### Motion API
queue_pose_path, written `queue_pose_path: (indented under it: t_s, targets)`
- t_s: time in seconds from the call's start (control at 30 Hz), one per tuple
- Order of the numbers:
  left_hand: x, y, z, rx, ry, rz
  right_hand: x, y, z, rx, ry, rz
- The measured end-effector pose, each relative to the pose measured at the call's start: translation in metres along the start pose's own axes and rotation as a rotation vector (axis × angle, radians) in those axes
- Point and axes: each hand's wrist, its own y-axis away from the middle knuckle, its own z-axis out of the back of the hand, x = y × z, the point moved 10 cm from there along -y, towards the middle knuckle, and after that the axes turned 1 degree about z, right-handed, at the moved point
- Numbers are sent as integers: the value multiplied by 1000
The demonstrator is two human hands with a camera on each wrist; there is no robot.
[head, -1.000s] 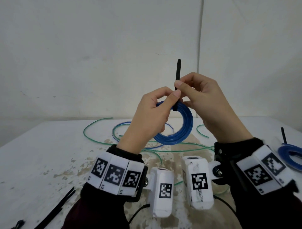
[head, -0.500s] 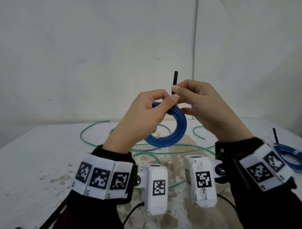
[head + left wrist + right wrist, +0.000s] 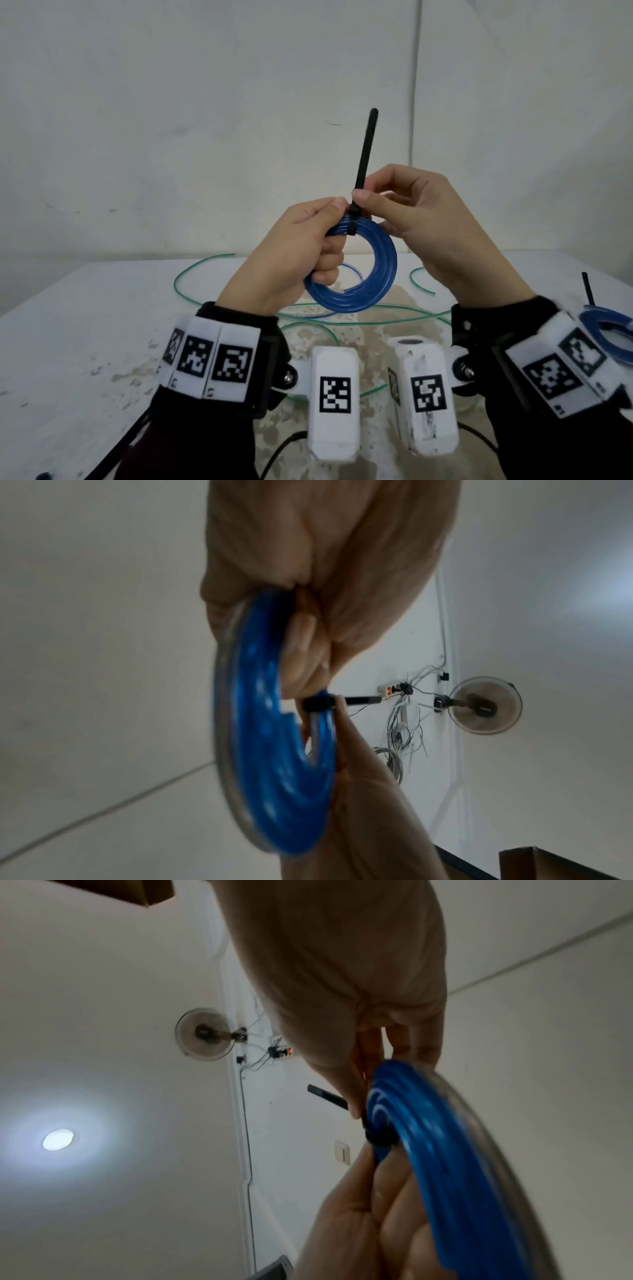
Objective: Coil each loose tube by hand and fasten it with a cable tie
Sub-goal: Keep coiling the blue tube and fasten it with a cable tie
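I hold a coiled blue tube [image 3: 368, 281] upright in the air over the table. My left hand [image 3: 301, 253] grips the coil's left side, its fingers curled through the ring [image 3: 274, 764]. A black cable tie [image 3: 363, 161] is wrapped round the top of the coil, its free tail pointing straight up. My right hand [image 3: 424, 219] pinches the tie just above its head, thumb and forefinger on the strap [image 3: 327, 1095]. The tie's loop [image 3: 316, 704] sits snug round the blue turns.
Loose green tubes [image 3: 205, 270] and a thin blue tube [image 3: 349, 267] lie spread on the stained white table [image 3: 68, 325] below my hands. A second blue coil with a black tie [image 3: 609, 325] lies at the right. Spare black ties [image 3: 123, 448] lie at the lower left.
The tie's tail now sticks out far longer above my right fingers, and the loop round the coil has drawn tighter. Both hands stayed together at the coil's top.
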Motion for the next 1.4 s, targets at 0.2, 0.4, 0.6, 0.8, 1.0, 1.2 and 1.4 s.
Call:
queue_pose_path:
  t_s: [0.2, 0.4, 0.6, 0.8, 1.0, 1.2, 1.4]
  targets:
    - [-2, -1, 1, -77, -26, -40, -1, 0, 0, 0, 56, -10]
    - [-11, 2, 3, -97, -98, -104, -6, 1, -4, 28, -61, -80]
    - [-13, 2, 1, -97, -174, -138, -7, 2, -3, 53, -104, -102]
    - [-24, 5, 0, -186, -375, -233, -4, 0, 6, -89, -4, -17]
    - [-32, 10, -2, -235, -481, -305, -9, 0, 5, -58, 9, -41]
    - [-27, 7, 0, -238, -442, -250, -8, -2, 5, -61, 56, -31]
    - [-29, 8, -1, -165, -176, -247, 2, 0, 2, -53, 8, -13]
